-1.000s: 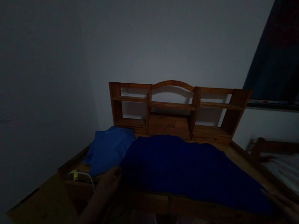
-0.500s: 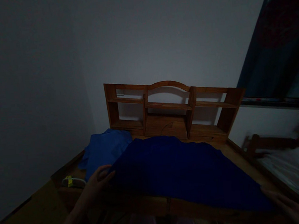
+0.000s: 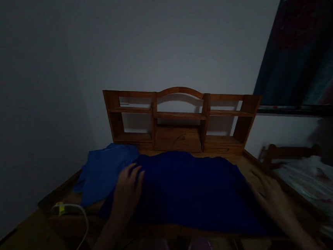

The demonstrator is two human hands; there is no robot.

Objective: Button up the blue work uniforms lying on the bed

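A dark blue cloth, perhaps a garment, lies spread over the wooden desk and reaches its front edge. Over the cloth's left side is my left hand, fingers apart and slightly curled, with nothing in it. My right hand is by the cloth's right edge, a little blurred, its fingers spread and holding nothing. Whether either hand touches the fabric I cannot tell. A lighter blue cloth lies bunched at the desk's left, partly beneath the dark one.
A wooden shelf unit stands along the desk's back against the wall. At the left front corner lies a pale cable with a yellow tag. To the right is a bed with patterned bedding, below a dark curtain.
My left hand has moved up and right from the cloth's left corner, its pinch opened. My right hand has come up and inward from the lower right corner. The view shifted slightly right.
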